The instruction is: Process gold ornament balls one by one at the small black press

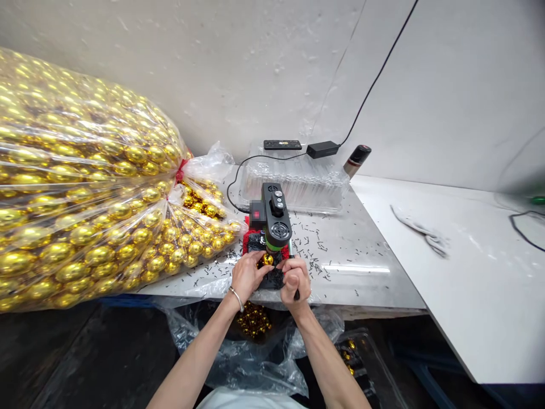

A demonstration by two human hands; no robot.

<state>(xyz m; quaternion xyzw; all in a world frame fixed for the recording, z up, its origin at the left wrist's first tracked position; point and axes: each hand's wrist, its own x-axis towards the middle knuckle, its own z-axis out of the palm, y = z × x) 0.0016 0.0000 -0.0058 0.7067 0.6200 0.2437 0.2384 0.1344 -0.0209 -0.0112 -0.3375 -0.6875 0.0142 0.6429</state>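
Observation:
My left hand [247, 276] pinches a shiny gold ball [268, 259] between thumb and fingers, right below the head of a small black bench-top machine [276, 218]. The machine has round vents, a few knobs and a green band near its lower end. My right hand [295, 279] is closed round the dark-ended lever [297, 295] at the machine's right side, with the fingertips close to the ball. Red and black material [284, 251] surrounds the machine's base. The spot where the machine meets the ball is partly hidden by my fingers.
Big clear bags of gold balls [97, 227] fill the left. Behind the machine stand a clear plastic box [293, 182], a power adapter [322, 149] and a dark-capped can [357, 160]. Black shavings litter the metal tabletop [361, 284]. Below the edge hangs an open plastic bag [251, 355] with gold balls.

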